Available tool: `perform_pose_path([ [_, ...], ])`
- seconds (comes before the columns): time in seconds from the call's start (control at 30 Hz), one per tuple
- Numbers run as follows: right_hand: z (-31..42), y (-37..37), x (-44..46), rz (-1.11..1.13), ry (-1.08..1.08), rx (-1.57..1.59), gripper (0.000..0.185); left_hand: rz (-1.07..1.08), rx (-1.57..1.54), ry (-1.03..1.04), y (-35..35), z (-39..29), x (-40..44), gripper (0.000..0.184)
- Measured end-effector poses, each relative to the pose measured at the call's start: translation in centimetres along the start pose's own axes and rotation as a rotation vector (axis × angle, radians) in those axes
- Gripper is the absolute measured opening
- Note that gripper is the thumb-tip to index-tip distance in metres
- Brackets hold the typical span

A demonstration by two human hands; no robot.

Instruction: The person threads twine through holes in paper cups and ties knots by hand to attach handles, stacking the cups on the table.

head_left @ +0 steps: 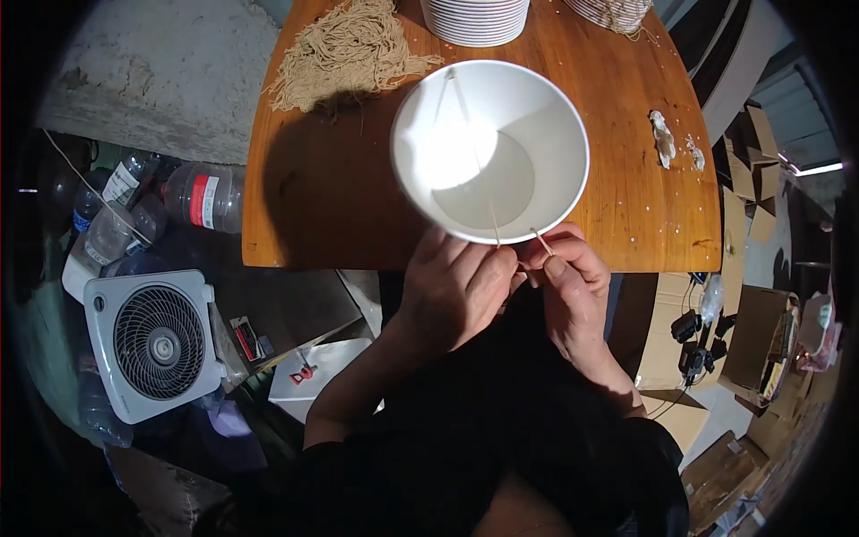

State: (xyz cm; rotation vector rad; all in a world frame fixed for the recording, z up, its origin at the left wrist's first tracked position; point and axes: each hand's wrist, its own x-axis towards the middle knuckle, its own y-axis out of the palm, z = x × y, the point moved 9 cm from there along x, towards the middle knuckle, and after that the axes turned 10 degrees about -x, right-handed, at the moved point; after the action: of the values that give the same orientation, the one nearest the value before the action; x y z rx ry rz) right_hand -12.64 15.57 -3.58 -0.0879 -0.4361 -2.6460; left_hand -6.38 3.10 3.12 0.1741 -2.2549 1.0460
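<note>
A white paper bucket [554,134] tilts over the front edge of the wooden table, its open mouth facing up toward me. Tan string [488,192] runs down inside it from the far rim to the near rim. My left hand [461,286] is closed at the near rim, its fingers pinching the string where it comes over the edge. Just to the right, my right hand [573,285] pinches a short string end between thumb and forefinger, close to the rim. The fingers' undersides are hidden.
A heap of tan strings [353,54] lies at the table's back left. Stacked white buckets [474,20] stand at the back, another stack [613,12] at the back right. White scraps [662,140] lie at right. Beside the table are a fan [161,345], plastic bottles [199,197] and cardboard boxes [756,345].
</note>
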Motion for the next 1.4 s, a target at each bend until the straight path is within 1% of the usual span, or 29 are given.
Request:
perform_pose_path([
  [0.03,-0.3,0.2,0.2,0.007,0.029,0.116,0.013,0.036,-0.007,-0.016,0.2,0.6,0.1,0.034],
  [0.07,0.0,0.5,0.4,0.008,0.026,0.118,0.013,0.071,-0.014,-0.033,0.3,1.2,0.2,0.030],
  [0.13,-2.1,1.3,0.3,-0.029,0.330,0.384,0.018,0.065,-0.003,-0.007,-0.2,2.0,0.6,0.029],
  [0.17,-2.4,1.6,0.3,0.008,0.334,0.379,0.020,-0.002,-0.048,-0.011,-1.0,2.4,0.8,0.026],
  [0.2,-2.4,1.9,0.5,0.008,0.333,0.380,0.020,-0.068,-0.093,-0.013,-1.9,2.6,0.8,0.024],
  [0.27,-2.5,2.2,0.8,-0.058,0.328,0.335,0.020,-0.079,-0.091,-0.036,-2.6,2.4,0.6,0.025],
  [0.3,-2.8,2.0,0.8,-0.057,0.329,0.336,0.020,-0.066,-0.035,-0.080,-2.6,2.4,0.3,0.025],
  [0.33,-3.3,1.9,0.7,-0.012,0.323,0.293,0.019,-0.055,0.023,-0.125,-2.7,2.5,0.1,0.026],
  [0.37,-3.6,2.1,0.7,0.034,0.318,0.250,0.018,-0.057,0.025,-0.128,-2.9,1.8,0.2,0.026],
  [0.43,-3.9,2.1,0.8,0.005,0.305,0.219,0.016,-0.112,0.173,-0.080,-3.7,-0.4,1.1,0.028],
  [0.47,-3.9,1.9,0.8,-0.031,0.290,0.187,0.014,-0.112,0.176,-0.084,-3.6,-0.7,1.0,0.028],
  [0.53,-3.6,2.1,0.9,-0.032,0.273,0.186,0.014,-0.194,0.200,0.079,-3.9,-2.8,0.8,0.039],
  [0.57,-3.3,2.1,0.9,-0.035,0.252,0.184,0.013,-0.135,0.085,0.049,-3.5,-2.7,0.9,0.039],
  [0.6,-3.2,2.1,0.8,-0.033,0.252,0.185,0.013,-0.136,0.087,0.048,-2.8,-2.6,0.7,0.039],
  [0.67,-2.5,2.1,0.5,-0.019,0.211,0.090,0.013,-0.162,-0.182,-0.079,-1.4,-0.8,-0.2,0.045],
  [0.7,-2.5,1.9,0.4,-0.020,0.210,0.090,0.013,-0.141,-0.188,-0.105,-1.1,-0.5,-0.1,0.048],
  [0.73,-2.3,1.7,0.3,-0.006,0.184,0.020,0.013,-0.139,-0.190,-0.105,-1.2,-0.7,0.0,0.048],
  [0.77,-2.1,1.6,0.1,0.007,0.159,-0.050,0.013,-0.098,-0.209,-0.195,-1.0,-0.3,0.1,0.045],
  [0.8,-2.0,1.6,0.0,0.005,0.161,-0.050,0.013,-0.057,-0.226,-0.286,-0.7,0.2,0.1,0.043],
  [0.83,-1.7,1.6,0.1,0.008,0.142,-0.088,0.013,-0.064,-0.206,-0.294,-0.7,0.4,0.3,0.038],
  [0.97,-1.2,1.7,0.3,0.024,0.107,-0.166,0.013,-0.046,-0.230,-0.329,-0.5,1.2,0.2,0.032],
  [1.03,-0.9,1.9,0.3,0.046,0.098,-0.188,0.015,-0.078,-0.285,-0.386,-0.7,1.9,0.2,0.024],
  [1.1,-0.8,1.9,0.3,0.067,0.091,-0.209,0.016,-0.085,-0.315,-0.418,-0.9,2.1,0.3,0.021],
  [1.17,-0.3,2.0,0.4,0.098,0.002,-0.342,0.020,-0.092,-0.347,-0.451,-0.9,2.6,0.2,0.018],
  [1.2,-0.2,1.9,0.2,0.098,0.002,-0.342,0.020,-0.103,-0.361,-0.428,-0.9,2.8,0.0,0.018],
  [1.27,-1.2,1.5,-0.4,0.107,0.124,-0.281,0.023,-0.113,-0.376,-0.407,-0.8,2.9,-0.1,0.018],
  [1.33,-1.3,1.2,-0.7,0.104,0.147,-0.294,0.023,-0.150,-0.480,-0.421,-0.7,3.2,-0.2,0.016],
  [1.4,-1.3,1.0,-0.9,0.100,0.168,-0.308,0.023,-0.132,-0.491,-0.426,-0.7,3.3,0.0,0.016],
])
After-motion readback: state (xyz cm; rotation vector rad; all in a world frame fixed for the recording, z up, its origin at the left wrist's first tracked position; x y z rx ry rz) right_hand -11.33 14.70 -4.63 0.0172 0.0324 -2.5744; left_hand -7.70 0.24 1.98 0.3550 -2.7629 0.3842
